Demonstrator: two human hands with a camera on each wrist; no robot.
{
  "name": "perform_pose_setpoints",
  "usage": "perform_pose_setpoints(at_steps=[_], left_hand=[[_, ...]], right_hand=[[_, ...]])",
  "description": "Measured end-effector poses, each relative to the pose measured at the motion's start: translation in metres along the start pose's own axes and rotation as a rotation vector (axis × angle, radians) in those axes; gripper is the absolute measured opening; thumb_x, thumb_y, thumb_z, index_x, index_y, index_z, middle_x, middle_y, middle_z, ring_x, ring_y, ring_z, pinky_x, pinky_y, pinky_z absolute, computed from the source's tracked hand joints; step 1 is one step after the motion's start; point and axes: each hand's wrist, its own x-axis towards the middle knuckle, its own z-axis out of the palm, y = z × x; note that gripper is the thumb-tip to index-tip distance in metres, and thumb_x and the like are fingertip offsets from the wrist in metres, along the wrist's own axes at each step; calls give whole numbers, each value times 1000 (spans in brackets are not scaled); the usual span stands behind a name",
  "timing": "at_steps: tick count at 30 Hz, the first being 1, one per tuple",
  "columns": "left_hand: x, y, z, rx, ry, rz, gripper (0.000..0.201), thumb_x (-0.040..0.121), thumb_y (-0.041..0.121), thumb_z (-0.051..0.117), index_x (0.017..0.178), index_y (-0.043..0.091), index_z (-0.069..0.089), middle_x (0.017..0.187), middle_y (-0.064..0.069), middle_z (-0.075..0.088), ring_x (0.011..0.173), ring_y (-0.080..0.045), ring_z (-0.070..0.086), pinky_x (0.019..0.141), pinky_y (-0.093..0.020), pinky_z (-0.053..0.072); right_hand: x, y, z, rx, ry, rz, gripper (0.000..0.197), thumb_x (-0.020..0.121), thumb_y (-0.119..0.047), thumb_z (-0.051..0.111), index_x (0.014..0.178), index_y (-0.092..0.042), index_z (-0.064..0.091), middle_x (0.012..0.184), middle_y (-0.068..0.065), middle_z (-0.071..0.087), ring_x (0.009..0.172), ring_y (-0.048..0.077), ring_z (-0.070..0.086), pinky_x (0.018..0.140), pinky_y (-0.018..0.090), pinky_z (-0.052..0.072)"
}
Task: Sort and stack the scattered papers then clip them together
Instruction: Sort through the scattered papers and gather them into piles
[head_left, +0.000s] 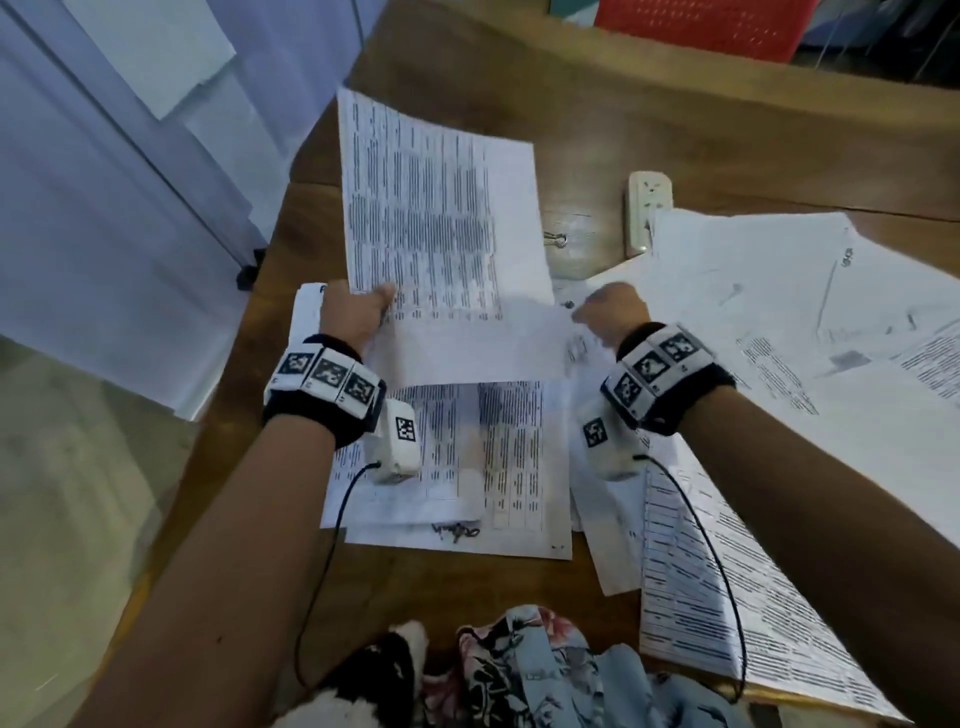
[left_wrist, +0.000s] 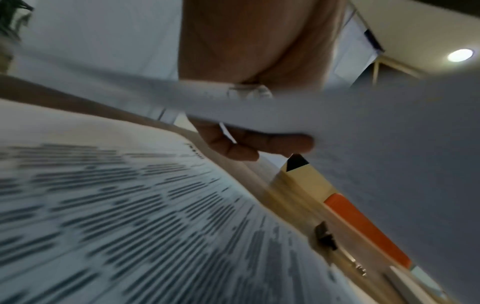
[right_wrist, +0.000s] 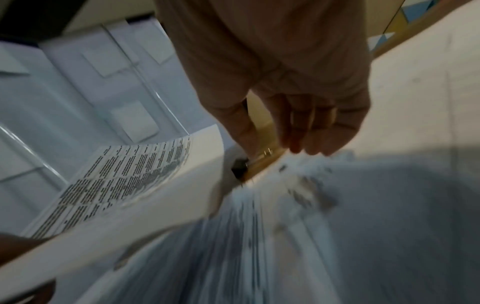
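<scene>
My left hand (head_left: 363, 306) pinches the near left corner of a printed sheet (head_left: 441, 223) and holds it raised above the table. In the left wrist view its fingers (left_wrist: 259, 146) curl under that sheet (left_wrist: 363, 133). Beneath lies a rough stack of printed papers (head_left: 467, 467). My right hand (head_left: 602, 306) hovers beside the sheet's right corner over scattered papers (head_left: 779, 338); its fingers (right_wrist: 306, 144) hang straight and hold nothing. A black binder clip (head_left: 556, 240) lies on the table beyond both hands, and shows as a dark shape (right_wrist: 240, 168) just past my right fingertips.
The wooden table (head_left: 571, 119) carries a white power strip (head_left: 647, 213) behind the scattered papers. A red basket (head_left: 701, 21) stands at the far edge. More printed sheets (head_left: 753, 623) fan out at the near right. White panels (head_left: 104, 208) stand left of the table.
</scene>
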Motion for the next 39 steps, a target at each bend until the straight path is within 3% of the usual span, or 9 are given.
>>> perform_pose_setpoints(at_steps=[2, 6, 9, 13, 21, 28, 30, 35, 39], left_hand=[[1, -17, -3, 87, 8, -83, 70, 76, 36, 69, 131, -2, 47, 133, -19, 55, 121, -34, 53, 102, -46, 45], [-13, -37, -2, 340, -71, -162, 68, 88, 29, 61, 142, -2, 32, 147, -20, 38, 133, -35, 40, 109, -43, 36], [-16, -46, 2, 397, -72, -171, 65, 91, 30, 58, 141, -3, 32, 147, -21, 37, 134, -36, 38, 109, -41, 33], [-21, -47, 4, 401, -54, -169, 65, 93, 29, 55, 143, -2, 27, 149, -20, 33, 137, -34, 34, 111, -39, 30], [-31, -47, 4, 416, -40, -138, 59, 91, 31, 57, 136, -3, 40, 139, -24, 46, 128, -38, 45, 106, -43, 38], [-40, -36, 10, 467, -143, -128, 55, 90, 26, 59, 132, -6, 43, 132, -21, 52, 101, -39, 59, 82, -26, 54], [-45, -35, 12, 475, -165, -120, 58, 90, 23, 61, 134, -7, 40, 136, -24, 48, 117, -39, 52, 95, -35, 47], [-65, -29, 11, 553, -263, -60, 73, 90, 29, 60, 144, -6, 23, 150, -25, 29, 136, -35, 35, 109, -42, 31], [-74, -19, 9, 578, -378, -87, 49, 89, 35, 58, 121, -1, 49, 123, -26, 53, 117, -27, 53, 93, -36, 43]], right_hand=[[-6, 7, 21, -151, -55, 106, 32, 80, -15, 59, 104, 4, 54, 116, 20, 55, 108, 33, 54, 87, 34, 48], [-20, 0, 39, -264, 24, 156, 46, 90, -22, 47, 128, 3, 40, 135, 20, 37, 124, 35, 40, 106, 39, 33], [-22, -3, 46, -232, 13, 143, 42, 90, -25, 49, 122, 2, 46, 131, 18, 43, 120, 35, 44, 101, 38, 36], [-25, -3, 50, 71, 92, 40, 32, 90, -23, 49, 60, -11, 45, 79, 17, 51, 85, 25, 48, 70, 27, 33], [-50, -26, -30, 35, 558, -399, 24, 91, -8, 40, 95, 0, 62, 91, 25, 66, 84, 35, 60, 65, 33, 37], [-96, -57, -110, 263, 812, -947, 22, 85, -2, 42, 78, 7, 62, 59, 6, 48, 55, -2, 35, 54, 15, 26], [-105, -62, -124, 355, 884, -1027, 26, 88, -3, 44, 68, -11, 58, 59, -12, 39, 53, -8, 37, 54, 6, 24], [-108, -65, -147, 564, 1152, -945, 37, 89, -11, 46, 67, -38, 34, 63, -21, 31, 60, -5, 33, 62, 17, 29], [-91, -38, -121, 507, 925, -718, 28, 92, -13, 41, 78, 3, 59, 70, 7, 48, 67, 5, 42, 58, 19, 31]])
